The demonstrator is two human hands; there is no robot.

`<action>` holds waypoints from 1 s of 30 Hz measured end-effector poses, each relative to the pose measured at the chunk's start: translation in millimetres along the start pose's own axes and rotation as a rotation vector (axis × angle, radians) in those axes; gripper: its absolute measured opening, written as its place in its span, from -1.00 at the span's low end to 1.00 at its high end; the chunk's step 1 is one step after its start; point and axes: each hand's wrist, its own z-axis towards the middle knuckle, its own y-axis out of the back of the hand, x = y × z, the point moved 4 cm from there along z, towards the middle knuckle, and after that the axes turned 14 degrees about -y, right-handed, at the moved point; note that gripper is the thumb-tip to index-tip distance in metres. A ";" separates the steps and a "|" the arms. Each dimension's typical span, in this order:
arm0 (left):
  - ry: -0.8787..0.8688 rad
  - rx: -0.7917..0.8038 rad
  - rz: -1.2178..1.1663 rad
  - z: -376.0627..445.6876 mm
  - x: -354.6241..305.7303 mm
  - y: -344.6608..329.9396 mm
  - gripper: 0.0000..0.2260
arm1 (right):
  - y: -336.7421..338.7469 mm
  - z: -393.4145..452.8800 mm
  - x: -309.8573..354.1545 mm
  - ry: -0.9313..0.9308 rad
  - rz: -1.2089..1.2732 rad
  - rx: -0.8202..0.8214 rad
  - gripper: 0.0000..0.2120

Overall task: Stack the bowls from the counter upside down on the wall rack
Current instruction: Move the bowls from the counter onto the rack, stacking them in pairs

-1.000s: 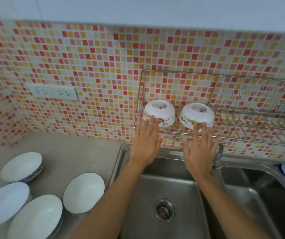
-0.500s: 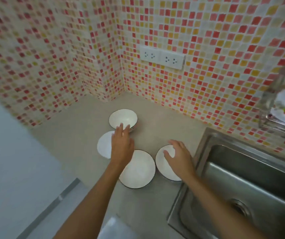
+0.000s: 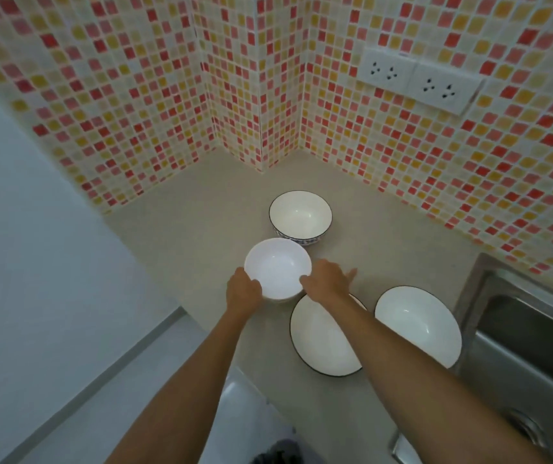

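A plain white bowl (image 3: pixel 276 267) sits upright between my two hands, seemingly raised a little off the beige counter (image 3: pixel 201 236). My left hand (image 3: pixel 242 291) grips its near-left rim. My right hand (image 3: pixel 327 281) holds its right rim, fingers spread toward the wall. Behind it stands a white bowl with a dark rim and blue pattern (image 3: pixel 300 216). Two wider dark-rimmed bowls lie nearer: one (image 3: pixel 322 343) partly under my right forearm, the other (image 3: pixel 417 324) beside the sink. The wall rack is out of view.
A steel sink (image 3: pixel 529 346) fills the lower right. Mosaic tile walls meet in a corner behind the bowls, with a double socket (image 3: pixel 419 83) on the right wall. The counter's left edge drops off toward a pale floor (image 3: pixel 34 296).
My view swung from the rack and sink to the counter corner. Both hands left the rack, reached over the bowls, and now hold the plain white bowl by its rim.
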 end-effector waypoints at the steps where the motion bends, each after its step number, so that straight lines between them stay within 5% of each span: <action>1: 0.004 -0.026 -0.027 -1.4 -1.9 2.8 -0.68 | 1.3 -0.8 2.7 0.007 0.022 -0.026 -0.78; 7: -0.047 -0.183 -0.229 -8.8 -37.4 14.8 -0.70 | 40.2 -22.5 -1.7 0.039 0.616 -0.090 -0.81; 14: -0.349 -0.066 -0.243 -17.2 -137.6 -17.1 -0.69 | 83.5 -27.9 -74.6 -0.210 1.368 0.286 -0.54; 21: -0.590 0.244 -0.286 -74.9 -229.3 -99.4 -0.63 | 127.2 -61.4 -209.6 -0.289 1.629 0.256 -0.47; 30: -0.913 0.418 -0.337 -191.6 -334.0 -182.3 -0.70 | 174.8 -137.4 -364.1 -0.260 1.776 0.097 -0.47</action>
